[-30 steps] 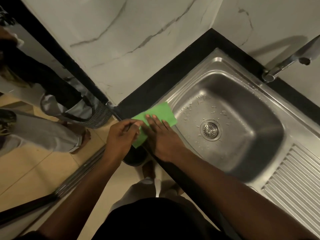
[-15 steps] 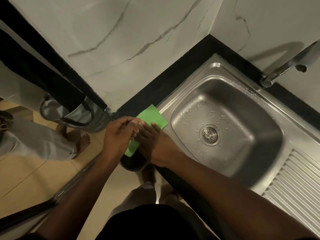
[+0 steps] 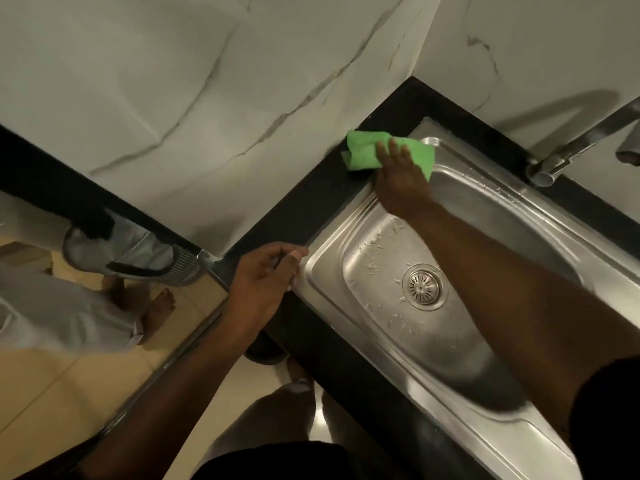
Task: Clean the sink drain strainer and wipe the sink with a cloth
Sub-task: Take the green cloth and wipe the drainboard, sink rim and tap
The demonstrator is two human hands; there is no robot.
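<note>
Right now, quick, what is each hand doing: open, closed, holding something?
Left hand: loosely curled by the rim of the sink, holding nothing.
Right hand: fingers straight, pressing the green cloth onto the sink's far corner.

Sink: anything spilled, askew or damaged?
Nothing damaged. Water droplets are scattered over the floor of the sink around the strainer, which sits in its drain. The green cloth is bunched under the right hand at the far corner, partly on the rim, partly on the black counter.
</note>
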